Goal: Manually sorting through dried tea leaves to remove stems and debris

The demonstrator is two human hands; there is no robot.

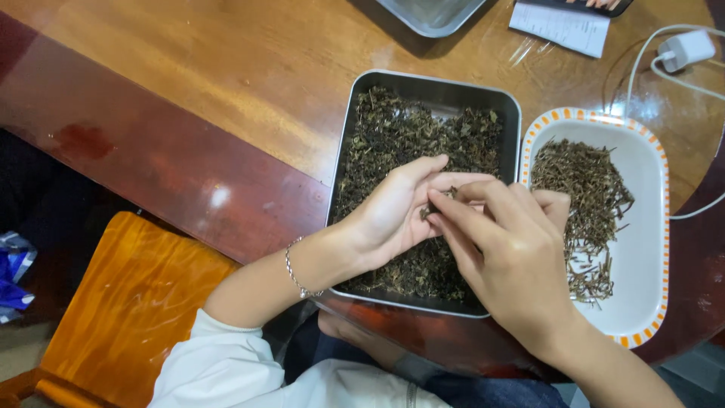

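Note:
A rectangular metal tray (349,128) on a wooden table holds a bed of dark dried leaves (408,136). My left hand (393,208) hovers over the tray, palm up, cupping a small clump of the leaves. My right hand (502,249) meets it from the right, its thumb and forefinger pinching at a bit of that clump. To the right stands a white dish with an orange patterned rim (649,227), holding a pile of thin dried stems (585,196). A thin bracelet (296,273) circles my left wrist.
Another metal tray (430,13) sits at the table's far edge, beside a printed paper (560,26). A white charger with its cable (686,49) lies at the far right. An orange wooden stool (128,302) stands below the table at the left.

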